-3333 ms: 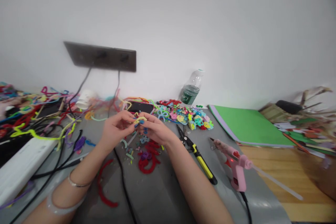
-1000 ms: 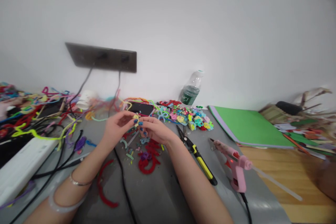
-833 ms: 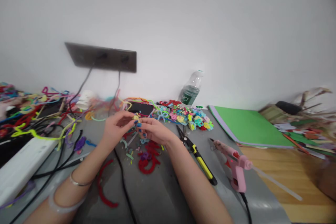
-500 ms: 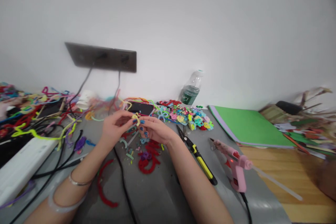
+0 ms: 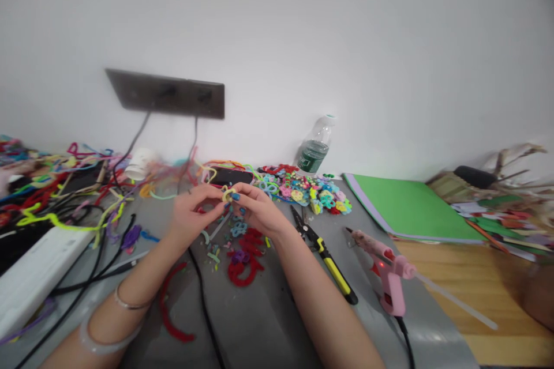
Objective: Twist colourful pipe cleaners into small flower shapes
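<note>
Between my fingertips is a small loop of yellow pipe cleaner [image 5: 228, 194], held above the grey table. My left hand [image 5: 193, 210] pinches it from the left with thumb and fingers. From the right, my right hand [image 5: 257, 207] grips the same piece, its fingers bent around it. Part of the yellow piece is hidden behind the fingertips. Below the hands lie red curled pipe cleaners [image 5: 246, 268], a purple piece [image 5: 239, 256] and a light blue flower shape [image 5: 238, 229]. A curved red strip [image 5: 167, 305] rests near my left forearm.
Yellow-handled pliers [image 5: 331, 268] and a pink glue gun [image 5: 387, 271] lie on the right. Colourful pipe-cleaner flowers [image 5: 320, 193] are heaped beside a water bottle [image 5: 315, 147]. Left are a white power strip [image 5: 43, 271], black cables and tangled pipe cleaners. A green sheet [image 5: 415, 207] lies far right.
The yellow piece has turned in my fingertips and now shows as a rounder loop. My right fingers have curled in more, and my left hand has shifted slightly.
</note>
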`<act>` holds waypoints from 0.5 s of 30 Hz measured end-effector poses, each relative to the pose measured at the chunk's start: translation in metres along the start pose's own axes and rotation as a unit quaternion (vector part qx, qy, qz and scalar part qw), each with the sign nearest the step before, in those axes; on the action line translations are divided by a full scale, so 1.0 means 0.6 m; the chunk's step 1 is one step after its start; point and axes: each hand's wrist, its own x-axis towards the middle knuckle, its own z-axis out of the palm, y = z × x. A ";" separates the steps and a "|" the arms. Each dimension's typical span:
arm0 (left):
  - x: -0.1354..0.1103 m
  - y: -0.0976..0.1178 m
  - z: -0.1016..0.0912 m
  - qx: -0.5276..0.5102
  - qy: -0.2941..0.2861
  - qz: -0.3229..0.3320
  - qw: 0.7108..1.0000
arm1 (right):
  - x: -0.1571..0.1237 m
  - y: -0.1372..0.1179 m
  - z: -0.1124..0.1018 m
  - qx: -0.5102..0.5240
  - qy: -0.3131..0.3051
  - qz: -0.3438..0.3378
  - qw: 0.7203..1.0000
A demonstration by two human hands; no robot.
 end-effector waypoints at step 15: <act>-0.004 0.004 0.000 -0.006 0.006 0.007 1.000 | 0.003 -0.005 -0.001 -0.192 0.026 -0.134 0.972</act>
